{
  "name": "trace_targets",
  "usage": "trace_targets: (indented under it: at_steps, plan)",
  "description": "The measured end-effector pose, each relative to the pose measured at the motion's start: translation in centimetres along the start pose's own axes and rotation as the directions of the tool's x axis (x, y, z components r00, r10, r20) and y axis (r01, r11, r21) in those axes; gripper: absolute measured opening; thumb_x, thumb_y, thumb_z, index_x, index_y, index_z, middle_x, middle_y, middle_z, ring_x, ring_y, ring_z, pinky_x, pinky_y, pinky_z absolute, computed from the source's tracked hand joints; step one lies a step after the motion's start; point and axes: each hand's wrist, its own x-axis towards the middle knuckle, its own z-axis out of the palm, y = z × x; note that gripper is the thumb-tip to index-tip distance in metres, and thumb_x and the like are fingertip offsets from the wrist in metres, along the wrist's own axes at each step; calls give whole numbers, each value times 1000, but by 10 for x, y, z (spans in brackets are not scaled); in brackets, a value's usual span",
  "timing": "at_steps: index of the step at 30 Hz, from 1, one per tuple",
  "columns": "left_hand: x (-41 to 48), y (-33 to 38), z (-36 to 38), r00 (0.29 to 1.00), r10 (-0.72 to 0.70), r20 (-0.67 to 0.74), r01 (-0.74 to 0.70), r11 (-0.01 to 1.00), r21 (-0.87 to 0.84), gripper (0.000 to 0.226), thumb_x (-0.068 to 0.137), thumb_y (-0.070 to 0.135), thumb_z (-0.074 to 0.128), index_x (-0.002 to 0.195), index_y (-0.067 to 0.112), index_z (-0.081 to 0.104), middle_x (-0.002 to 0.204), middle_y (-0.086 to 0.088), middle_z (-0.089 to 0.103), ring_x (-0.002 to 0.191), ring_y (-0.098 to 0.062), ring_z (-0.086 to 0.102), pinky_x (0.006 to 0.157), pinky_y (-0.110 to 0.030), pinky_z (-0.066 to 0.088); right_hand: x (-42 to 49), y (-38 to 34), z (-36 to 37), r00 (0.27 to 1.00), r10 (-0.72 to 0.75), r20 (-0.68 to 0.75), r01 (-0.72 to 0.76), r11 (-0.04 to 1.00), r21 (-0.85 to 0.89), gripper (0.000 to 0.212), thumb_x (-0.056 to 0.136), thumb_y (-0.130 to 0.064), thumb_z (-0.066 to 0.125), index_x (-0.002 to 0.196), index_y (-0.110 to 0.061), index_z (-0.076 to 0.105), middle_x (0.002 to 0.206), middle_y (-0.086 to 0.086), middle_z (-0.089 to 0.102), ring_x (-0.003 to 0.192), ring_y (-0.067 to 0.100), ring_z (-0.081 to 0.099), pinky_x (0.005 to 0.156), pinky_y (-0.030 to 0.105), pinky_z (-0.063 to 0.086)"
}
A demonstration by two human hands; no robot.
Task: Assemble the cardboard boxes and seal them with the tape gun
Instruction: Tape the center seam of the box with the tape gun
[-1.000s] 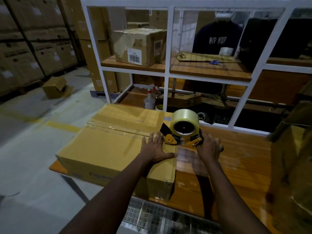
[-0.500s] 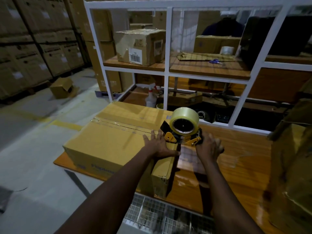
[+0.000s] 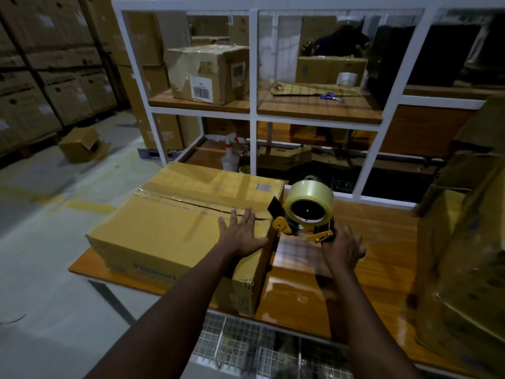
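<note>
Left hand (image 3: 243, 237) lay spread on the box (image 3: 169, 231); right hand (image 3: 341, 248) gripped the tape gun (image 3: 308, 212); best to pin the flaps and draw tape taut over the edge.

Warehouse packing area. Told by cartons (image 3: 49, 86) stacked high at upper left, bare concrete floor (image 3: 41, 283) with a yellow line (image 3: 90, 207) at left, white rack (image 3: 253, 64) across the top holding a barcoded box (image 3: 207, 75), tape roll (image 3: 347, 78) and scissors (image 3: 329, 96), and a tape gun (image 3: 308, 212) at a wooden bench (image 3: 300, 291), lower right.
</note>
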Motion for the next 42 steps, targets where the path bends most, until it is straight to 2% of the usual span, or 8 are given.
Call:
trace_targets:
  at_steps: [5, 10, 14, 17, 21, 27, 38, 42]
  plan:
    - [1, -1, 0, 1000, -5, 9, 5, 1000, 15, 104, 83, 85, 24, 158, 19, -4, 165, -2, -15, 150, -36, -14, 114, -68, -4, -8, 21, 12, 999, 15, 28, -15, 1000, 4, 34, 84, -14, 66, 117, -20, 58, 117, 8, 60, 113, 37, 48, 99, 49, 29]
    - [1, -2, 0, 1000, -8, 2, 8, 1000, 24, 102, 84, 83, 24, 158, 19, -5, 165, -3, -14, 150, -36, -13, 114, -67, -3, -17, 24, 21, 999, 29, 41, -31, 998, 52, 46, 80, -3, 66, 124, -15, 57, 124, 10, 58, 112, 37, 46, 96, 48, 33]
    - [2, -2, -1, 1000, -2, 0, 2, 999, 32, 101, 85, 81, 27, 158, 20, -5, 165, -4, -13, 150, -38, -12, 112, -68, -3, -23, 33, 22, 996, 74, 56, -76, 997, 30, 40, 85, -9, 64, 123, -15, 56, 122, 12, 57, 113, 38, 46, 96, 49, 34]
    - [1, 3, -3, 998, 65, -10, -64, 996, 56, 95, 88, 76, 28, 157, 23, -7, 164, -3, -17, 149, -40, -15, 109, -71, -6, -27, 26, 23, 993, 46, 111, -39, 997, -64, 43, 81, -8, 67, 121, -19, 54, 118, 9, 56, 108, 36, 46, 88, 47, 37]
    - [5, 7, 1, 978, 206, -26, -199, 966, 165, 83, 97, 65, 24, 157, 17, -9, 164, -3, -15, 151, -30, -11, 115, -62, -7, -30, 11, 26, 985, 35, 171, -17, 994, -106, 51, 80, -11, 71, 127, -16, 53, 121, 10, 56, 110, 37, 48, 88, 46, 39]
    - [11, 7, 2, 970, 245, 7, -241, 951, 192, 87, 96, 61, 31, 157, 12, -9, 164, -8, -13, 152, -30, -7, 117, -60, -1, -39, 2, 34, 997, 2, 78, 1, 999, -44, 30, 84, -17, 69, 111, -10, 58, 109, 11, 63, 96, 34, 56, 82, 42, 41]
    - [12, 10, 2, 976, 219, 17, -217, 953, 211, 87, 96, 65, 26, 157, 9, 1, 164, -7, -14, 152, -30, -7, 117, -62, 2, -58, -14, 26, 955, 175, 239, -152, 982, -112, 43, 92, -17, 58, 132, -9, 45, 131, 11, 55, 114, 37, 54, 94, 46, 43]
    - [8, 13, -1, 980, 198, 25, -199, 958, 205, 88, 96, 65, 25, 157, 10, -6, 164, -7, -15, 152, -29, -8, 118, -61, 1, -61, -16, 26, 916, 250, 315, -234, 968, -88, 34, 89, -23, 64, 120, -13, 51, 117, 9, 62, 103, 35, 61, 80, 39, 50]
